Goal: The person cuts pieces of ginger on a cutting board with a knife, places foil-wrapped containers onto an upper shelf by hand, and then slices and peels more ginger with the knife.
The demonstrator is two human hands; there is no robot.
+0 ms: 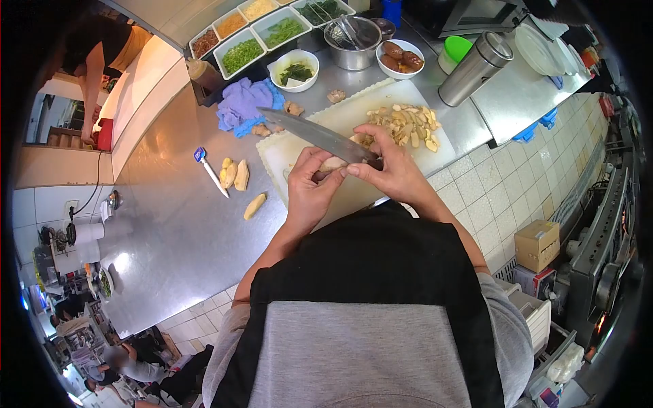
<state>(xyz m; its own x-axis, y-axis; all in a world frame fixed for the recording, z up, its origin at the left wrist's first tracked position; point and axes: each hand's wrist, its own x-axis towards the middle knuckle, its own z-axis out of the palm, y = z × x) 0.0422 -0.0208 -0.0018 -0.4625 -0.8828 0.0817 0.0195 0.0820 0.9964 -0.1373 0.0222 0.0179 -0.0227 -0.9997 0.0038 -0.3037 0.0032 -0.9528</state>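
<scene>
Head view: a knife (313, 132) was gripped by the right hand (394, 170), probable ginger (332, 164) pinched by the left hand (311, 185); peeled pieces (241, 175) were seen left of it, unpeeled knobs (293, 109) beyond.

No readable text or labels

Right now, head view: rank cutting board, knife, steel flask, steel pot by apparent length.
1. Cutting board
2. Knife
3. Steel flask
4. Steel pot
Knife is held up nearer the camera; true size unsure.
</scene>
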